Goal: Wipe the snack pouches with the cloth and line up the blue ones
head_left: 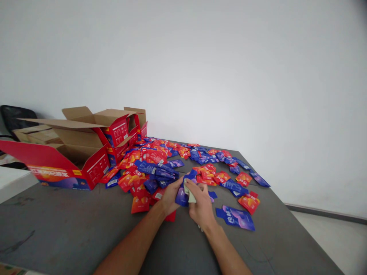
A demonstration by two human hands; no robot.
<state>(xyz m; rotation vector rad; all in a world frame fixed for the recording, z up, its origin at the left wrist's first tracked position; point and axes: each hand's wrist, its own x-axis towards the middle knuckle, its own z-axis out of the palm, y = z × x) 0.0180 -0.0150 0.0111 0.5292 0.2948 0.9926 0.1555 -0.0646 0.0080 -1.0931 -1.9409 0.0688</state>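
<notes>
My left hand (171, 196) is closed on a blue and purple pouch (180, 196), gripping it by its left side above the table. A pale, folded cloth (190, 194) is pinched in my right hand (202, 206) and lies against the pouch's face; the fingers cover part of both. Just left of my hands spreads a heap of red pouches (140, 187), with a stack of blue pouches (157, 170) on top. To the right, a single blue pouch (236, 217) lies flat near a red pouch (249, 201).
Open red cartons (94, 168) with raised brown flaps stand along the table's left side. More red and blue pouches (206, 154) are strewn toward the far edge of the dark grey table (86, 229). A white wall rises behind; a black chair (17, 118) is at far left.
</notes>
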